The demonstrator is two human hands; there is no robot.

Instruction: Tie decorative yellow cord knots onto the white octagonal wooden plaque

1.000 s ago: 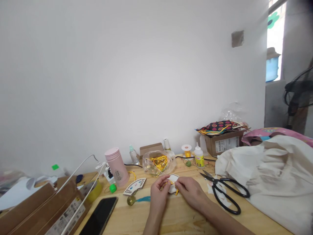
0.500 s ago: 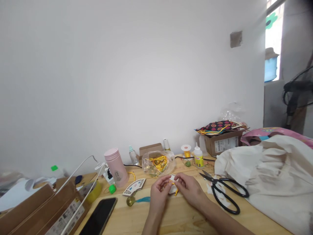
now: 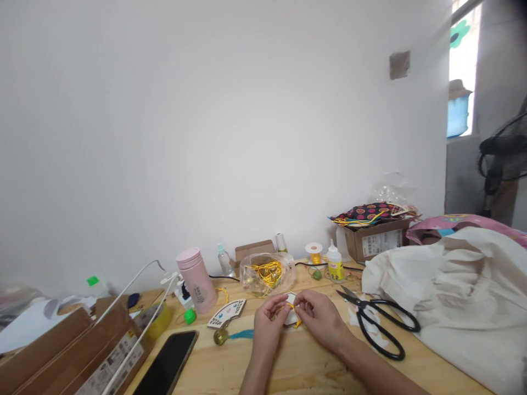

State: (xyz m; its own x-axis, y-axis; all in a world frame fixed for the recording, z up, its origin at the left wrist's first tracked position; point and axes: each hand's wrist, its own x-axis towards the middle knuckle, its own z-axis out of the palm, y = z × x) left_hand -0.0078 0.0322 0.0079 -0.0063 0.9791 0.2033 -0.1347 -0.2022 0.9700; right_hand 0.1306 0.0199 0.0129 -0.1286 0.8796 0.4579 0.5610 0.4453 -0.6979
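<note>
Through the head camera I am seeing two bare hands working close together over the wooden counter (image 3: 304, 373), near the middle of its length and well forward from its back edge. The left hand (image 3: 267, 321) is curling its fingers and pinching a thin yellow cord (image 3: 291, 306) between thumb and index finger. The right hand (image 3: 320, 317) is bending in from the other side, and its thumb and index finger are also closing on this cord — the exact loop I cannot make out, because the fingers are covering part of it. The white hexagonal plaque (image 3: 293, 317) is showing between the two hands, beneath the cord; whether it is resting fully on the counter, I cannot tell.

To the left of the left hand, a teal tassel (image 3: 241, 334) with a golden ball (image 3: 220, 337) is lying just beside a fan-shaped plaque (image 3: 225, 314). Toward the right end of the counter, black-handled scissors (image 3: 364, 306) are lying with their blades apart. Along the back edge, a clear bag (image 3: 249, 282) of yellow cords, a thread spool (image 3: 315, 255) and a glue bottle (image 3: 335, 264) are standing — all of them behind the hands.
</note>
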